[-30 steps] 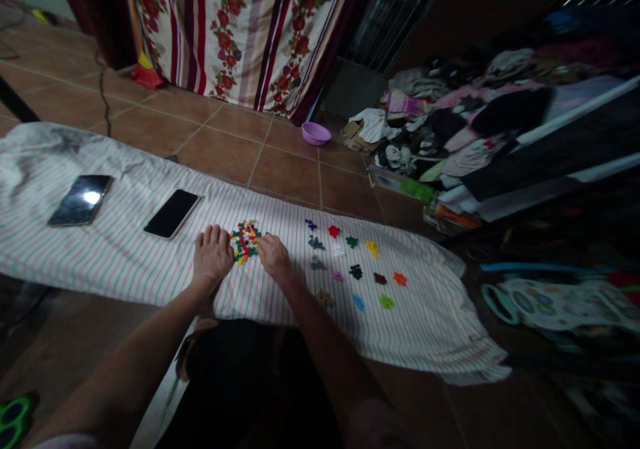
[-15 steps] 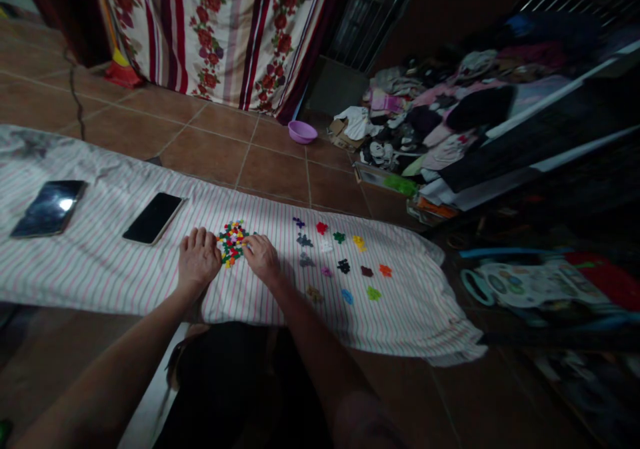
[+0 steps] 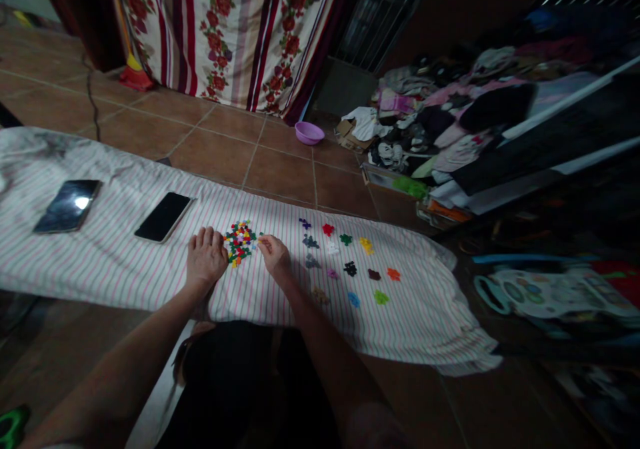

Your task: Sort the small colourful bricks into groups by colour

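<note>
The mixed pile of small coloured pieces (image 3: pixel 240 241) lies mid-width on the striped cloth (image 3: pixel 125 262), with bare cloth down to the near edge, a black phone (image 3: pixel 163 216) to its left and small colour-sorted clusters (image 3: pixel 350 269) to its right. The left hand (image 3: pixel 206 257) rests flat, fingers spread, touching the pile's left side. The right hand (image 3: pixel 274 254) has its fingertips pinched together at the pile's right edge; any piece between them is too small to tell.

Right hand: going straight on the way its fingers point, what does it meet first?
Most likely the mixed pile of coloured pieces: the right hand points left across the striped cloth, its fingers just short of it.
</note>
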{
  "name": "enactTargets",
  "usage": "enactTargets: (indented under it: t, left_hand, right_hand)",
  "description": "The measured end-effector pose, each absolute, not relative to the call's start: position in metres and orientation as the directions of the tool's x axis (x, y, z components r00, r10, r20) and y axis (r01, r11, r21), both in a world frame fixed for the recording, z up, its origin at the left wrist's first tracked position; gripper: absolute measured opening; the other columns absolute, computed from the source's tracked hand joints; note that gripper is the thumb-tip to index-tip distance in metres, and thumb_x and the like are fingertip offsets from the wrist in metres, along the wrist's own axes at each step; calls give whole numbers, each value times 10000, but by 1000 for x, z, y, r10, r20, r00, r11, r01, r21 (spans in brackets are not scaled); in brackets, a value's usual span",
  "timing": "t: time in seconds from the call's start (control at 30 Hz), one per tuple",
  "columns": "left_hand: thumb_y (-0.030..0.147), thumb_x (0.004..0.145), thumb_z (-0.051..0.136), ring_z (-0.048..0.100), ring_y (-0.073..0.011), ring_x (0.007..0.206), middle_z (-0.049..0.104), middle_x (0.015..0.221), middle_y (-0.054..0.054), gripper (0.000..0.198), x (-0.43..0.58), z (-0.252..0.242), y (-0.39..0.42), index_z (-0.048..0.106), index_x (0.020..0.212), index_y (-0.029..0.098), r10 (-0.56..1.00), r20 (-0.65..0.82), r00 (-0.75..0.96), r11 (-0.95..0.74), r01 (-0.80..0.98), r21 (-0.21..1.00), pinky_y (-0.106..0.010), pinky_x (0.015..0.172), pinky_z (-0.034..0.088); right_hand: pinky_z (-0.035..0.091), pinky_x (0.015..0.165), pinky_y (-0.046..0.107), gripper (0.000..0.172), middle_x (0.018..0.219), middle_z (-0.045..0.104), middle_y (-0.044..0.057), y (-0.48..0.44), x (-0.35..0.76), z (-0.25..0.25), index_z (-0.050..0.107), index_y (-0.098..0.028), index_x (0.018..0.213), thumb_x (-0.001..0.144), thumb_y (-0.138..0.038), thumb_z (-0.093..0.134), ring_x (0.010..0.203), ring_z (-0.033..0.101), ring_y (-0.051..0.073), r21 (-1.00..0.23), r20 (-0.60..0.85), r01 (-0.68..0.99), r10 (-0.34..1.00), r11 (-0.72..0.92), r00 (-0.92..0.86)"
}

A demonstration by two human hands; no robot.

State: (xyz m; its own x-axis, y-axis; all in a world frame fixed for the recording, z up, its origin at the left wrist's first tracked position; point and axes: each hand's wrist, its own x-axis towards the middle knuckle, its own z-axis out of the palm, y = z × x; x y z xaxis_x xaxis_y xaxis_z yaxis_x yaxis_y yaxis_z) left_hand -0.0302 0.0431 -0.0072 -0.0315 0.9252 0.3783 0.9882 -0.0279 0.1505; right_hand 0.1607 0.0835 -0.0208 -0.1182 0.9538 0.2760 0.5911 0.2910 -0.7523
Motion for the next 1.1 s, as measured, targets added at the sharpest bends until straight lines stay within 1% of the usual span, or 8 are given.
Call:
enactTargets:
  t: [0.23, 0.4, 0.53, 0.67, 0.8, 0.97, 1.1]
  left_hand:
    - [248, 873, 389, 446, -343, 1299, 566, 1301, -191, 335, -31, -8, 43, 582, 1127, 145, 923, 385, -25, -39, 987, 157, -489, 1026, 346]
    - [252, 882, 369, 456, -348, 1283, 563, 1302, -197, 337, -31, -7, 42, 579, 1118, 134, 922, 388, -18, -38, 990, 134, -490, 1026, 347]
    - [269, 892, 355, 446, -360, 1288, 560, 1299, -198, 344, -31, -8, 42, 567, 1122, 127, 920, 391, -25, -38, 988, 151, -494, 1020, 345]
    - [277, 905, 321, 443, -358, 1284, 555, 1292, -201, 347, -31, -7, 43, 564, 1103, 129, 924, 380, -33, -41, 982, 185, -500, 1020, 343]
    - [281, 907, 314, 444, -349, 1279, 557, 1286, -198, 346, -31, -4, 42, 568, 1089, 133, 927, 374, -29, -41, 984, 176, -494, 1025, 341]
    - [274, 900, 320, 432, -345, 1294, 558, 1292, -196, 346, -29, -1, 40, 571, 1089, 131, 937, 348, -38, -28, 983, 182, -489, 1033, 332]
    - [270, 907, 309, 424, -347, 1299, 544, 1317, -198, 359, -27, 2, 40, 572, 1096, 116, 944, 327, -39, -17, 985, 169, -488, 1039, 322]
  right_hand:
    - [523, 855, 310, 184, 975, 725, 44, 79, 174, -26, 685, -234, 974, 886, -241, 524, 907, 673, 181, -791, 294, 532, 950, 303, -104]
    - [532, 827, 309, 182, 962, 725, 39, 77, 184, -25, 691, -238, 967, 871, -244, 536, 878, 672, 179, -788, 285, 550, 956, 277, -73]
    - [529, 794, 310, 171, 917, 721, 45, 79, 200, -18, 696, -221, 934, 851, -234, 548, 833, 667, 182, -766, 282, 592, 959, 251, -43]
    - [526, 744, 301, 172, 876, 709, 45, 80, 225, -10, 702, -213, 905, 829, -249, 552, 783, 651, 180, -753, 310, 618, 950, 226, 31]
    - [523, 719, 295, 202, 875, 694, 52, 78, 256, -2, 706, -206, 898, 822, -282, 536, 775, 637, 178, -755, 346, 622, 932, 206, 111]
    - [508, 742, 311, 251, 868, 685, 70, 81, 308, 6, 711, -184, 890, 826, -334, 520, 775, 616, 182, -693, 428, 701, 879, 170, 210]
    - [481, 752, 318, 278, 829, 676, 80, 87, 357, 11, 719, -164, 884, 806, -332, 512, 762, 589, 191, -610, 467, 790, 832, 58, 300]
